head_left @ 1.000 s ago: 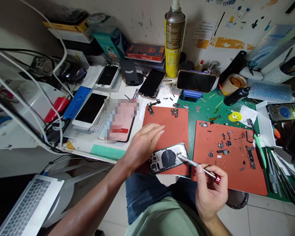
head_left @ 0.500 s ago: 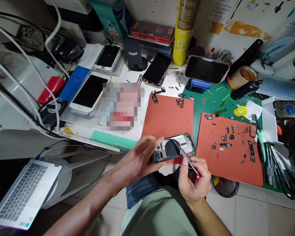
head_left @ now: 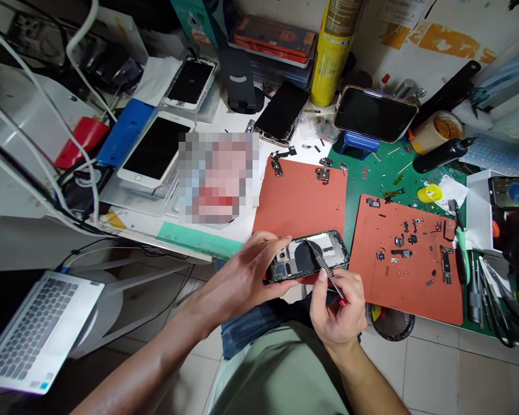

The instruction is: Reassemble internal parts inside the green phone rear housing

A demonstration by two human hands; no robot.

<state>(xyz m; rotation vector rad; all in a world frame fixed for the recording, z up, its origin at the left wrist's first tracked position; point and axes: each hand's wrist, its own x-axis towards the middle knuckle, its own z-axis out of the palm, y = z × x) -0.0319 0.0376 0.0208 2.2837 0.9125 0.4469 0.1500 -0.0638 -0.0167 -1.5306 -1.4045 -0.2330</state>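
An opened phone housing (head_left: 328, 249), with a dark round pad inside and camera holes at its left end, is held over the near edge of an orange mat (head_left: 300, 196). My left hand (head_left: 262, 265) grips its left end between thumb and fingers. In my right hand (head_left: 339, 308) is a slim metal tool with a knurled handle and a red end, perhaps a craft knife (head_left: 326, 266). Its tip is over the round pad, near the housing's upper edge; whether it touches, I cannot tell.
A second orange mat (head_left: 372, 282) to the right bears several small phone parts. Tweezers and tools (head_left: 491, 294) lie at the far right. Phones (head_left: 158, 151) and a yellow spray can (head_left: 328, 75) stand along the back. A laptop (head_left: 38, 328) is low at left.
The view has shifted slightly. The craft knife's tip has moved a little relative to the housing, towards its upper edge. Both hands keep their grips.
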